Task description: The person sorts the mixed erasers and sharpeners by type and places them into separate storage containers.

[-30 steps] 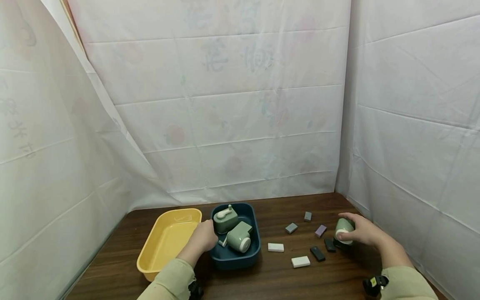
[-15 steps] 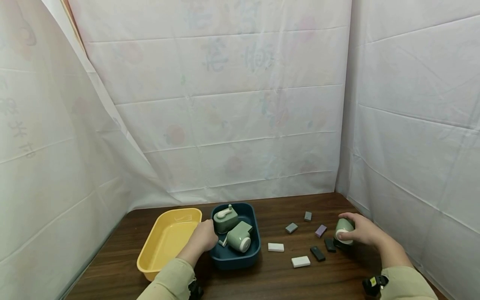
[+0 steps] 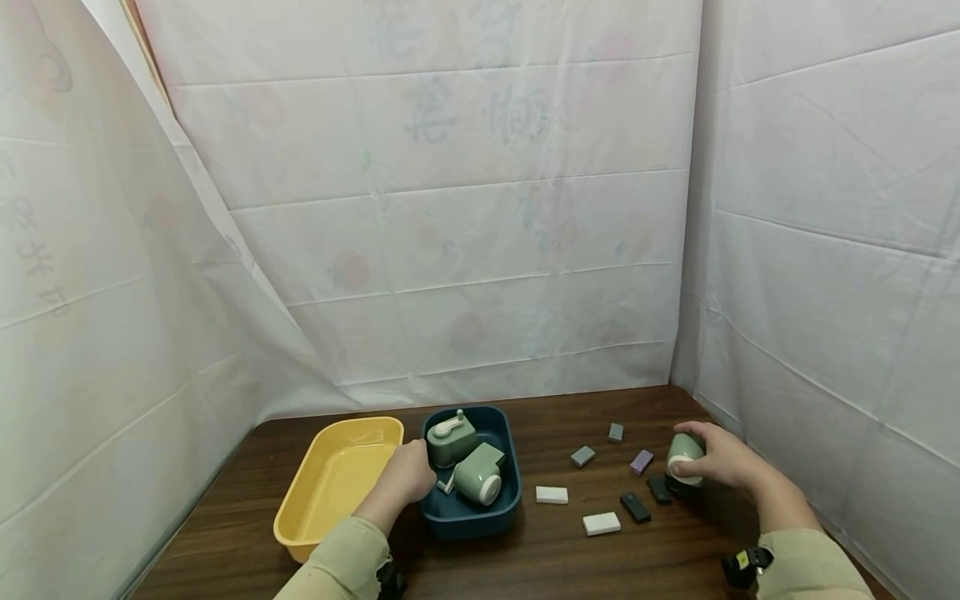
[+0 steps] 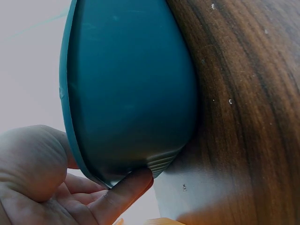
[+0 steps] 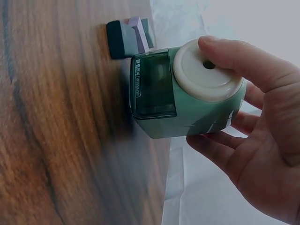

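My right hand point(image 3: 723, 457) grips a green pencil sharpener point(image 5: 201, 112) with a cream round front and a dark see-through shavings drawer. The thumb presses on the cream front and the fingers wrap behind the body. In the right wrist view the sharpener is close over the table. My left hand point(image 3: 411, 473) pinches the rim of a dark blue bin point(image 4: 126, 84) at its left corner. Inside that bin lie two more green crank sharpeners: one upright point(image 3: 452, 439) at the back, one tipped on its side point(image 3: 477, 479) in front.
Left of the blue bin stands a yellow bin point(image 3: 302, 492). Several erasers lie between the blue bin and my right hand: white point(image 3: 602, 523), black point(image 3: 635, 507), grey point(image 3: 582, 456), purple point(image 3: 641, 462). White cloth point(image 3: 832, 333) hangs along the table's back and sides.
My right hand has shifted slightly left with the sharpener over the last half second. The left hand and the bins have stayed where they were.
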The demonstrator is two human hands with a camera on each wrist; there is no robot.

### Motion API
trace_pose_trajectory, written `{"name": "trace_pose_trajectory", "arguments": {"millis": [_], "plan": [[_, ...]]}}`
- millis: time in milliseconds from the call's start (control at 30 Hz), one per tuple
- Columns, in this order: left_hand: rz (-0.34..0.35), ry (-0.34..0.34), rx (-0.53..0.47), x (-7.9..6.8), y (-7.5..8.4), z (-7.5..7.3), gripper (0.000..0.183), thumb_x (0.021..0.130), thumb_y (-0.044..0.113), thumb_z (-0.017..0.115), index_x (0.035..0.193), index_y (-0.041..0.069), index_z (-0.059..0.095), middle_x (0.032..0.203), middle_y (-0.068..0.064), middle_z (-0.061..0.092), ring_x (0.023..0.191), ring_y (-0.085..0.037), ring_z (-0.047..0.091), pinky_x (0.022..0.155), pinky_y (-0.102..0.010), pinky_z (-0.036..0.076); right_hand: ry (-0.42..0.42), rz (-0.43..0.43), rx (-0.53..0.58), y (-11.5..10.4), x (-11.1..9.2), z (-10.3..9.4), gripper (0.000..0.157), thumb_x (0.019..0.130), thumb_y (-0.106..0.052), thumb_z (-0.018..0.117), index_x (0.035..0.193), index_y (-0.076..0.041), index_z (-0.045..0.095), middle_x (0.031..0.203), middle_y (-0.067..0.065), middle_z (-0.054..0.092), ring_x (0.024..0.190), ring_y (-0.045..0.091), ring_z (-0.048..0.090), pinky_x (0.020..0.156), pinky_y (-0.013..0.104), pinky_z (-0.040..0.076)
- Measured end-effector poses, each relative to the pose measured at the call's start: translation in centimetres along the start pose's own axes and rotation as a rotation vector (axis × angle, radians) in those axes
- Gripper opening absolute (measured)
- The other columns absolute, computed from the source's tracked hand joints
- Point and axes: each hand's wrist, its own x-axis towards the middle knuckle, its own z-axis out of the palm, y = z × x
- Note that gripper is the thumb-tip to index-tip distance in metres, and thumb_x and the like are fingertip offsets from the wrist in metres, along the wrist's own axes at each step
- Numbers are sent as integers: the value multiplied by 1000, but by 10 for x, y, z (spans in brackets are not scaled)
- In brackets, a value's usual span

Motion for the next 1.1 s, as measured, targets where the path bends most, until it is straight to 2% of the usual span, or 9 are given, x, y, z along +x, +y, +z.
{"name": "trace_pose_trajectory", "arguments": {"millis": [367,633,867,1100], "plan": [[7,5,-7,1,0,0,29,82,-7,65,110,-13,61,93,-20,64,77,-28,58,68,-41,53,-6,-27,10,-10,11,0,80,80,-37,88,140,3,53,120,18,60,95,27,58,76,41,51],[-3,-5,-10,2,0,2,30,83,-6,65,112,-14,61,94,-20,64,78,-28,58,68,-41,53,-12,-69,29,-26,15,-1,79,80,-34,88,140,4,53,120,17,60,95,26,58,75,41,52],[-4,3,-8,2,0,2,30,83,-6,65,112,-14,61,94,-21,64,78,-28,58,68,-41,53,10,-108,-24,-35,22,3,77,80,-39,87,139,0,56,126,18,60,101,27,58,80,43,51],[-17,2,-16,3,0,2,30,83,-6,65,112,-13,61,93,-20,64,77,-28,58,68,-40,53,-4,-116,4,-47,28,6,76,82,-40,85,142,-3,54,128,17,59,100,25,59,80,42,52]]}}
